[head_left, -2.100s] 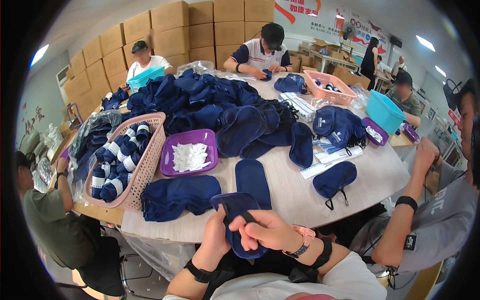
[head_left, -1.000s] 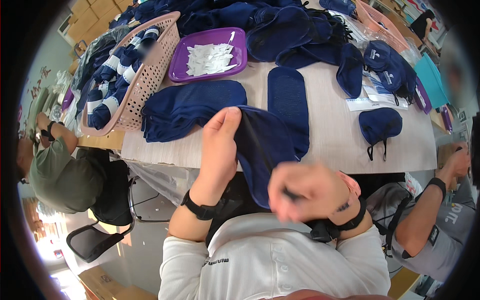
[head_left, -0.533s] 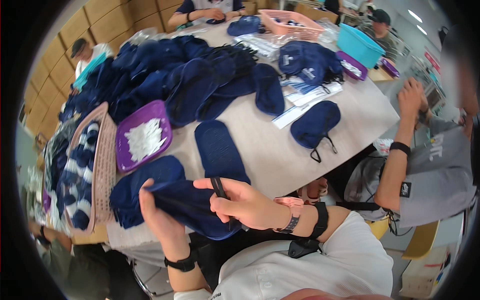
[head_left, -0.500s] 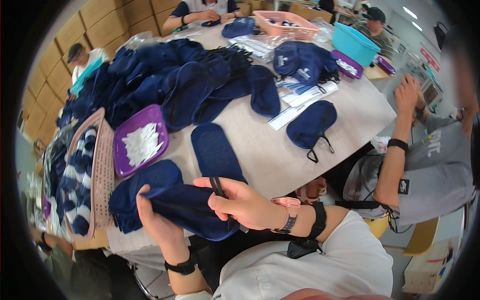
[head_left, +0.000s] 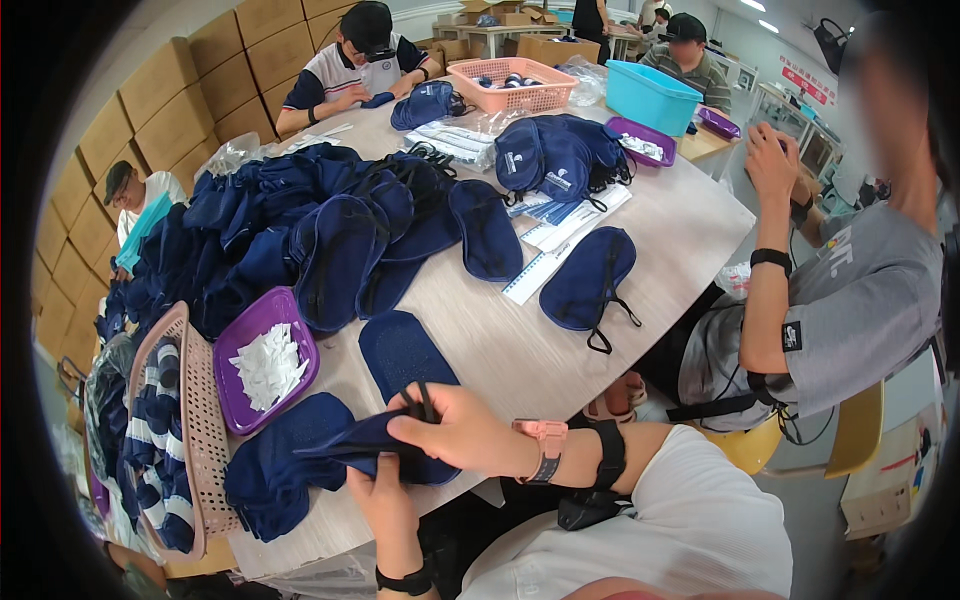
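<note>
Holding a navy cloth piece [head_left: 352, 441] above the near edge of the surface [head_left: 500, 365], with right hand's [head_left: 458, 435] fingers closed on cloth and black strap [head_left: 427, 402]. Cannot tell left hand's [head_left: 390, 512] opening, with most fingers hidden.

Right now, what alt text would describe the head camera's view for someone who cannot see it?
A person's left hand and right hand hold a navy cloth piece with a black strap at the edge of a pale table. Nearby sit a purple tray of white slips and a pink basket of navy rolls.
</note>
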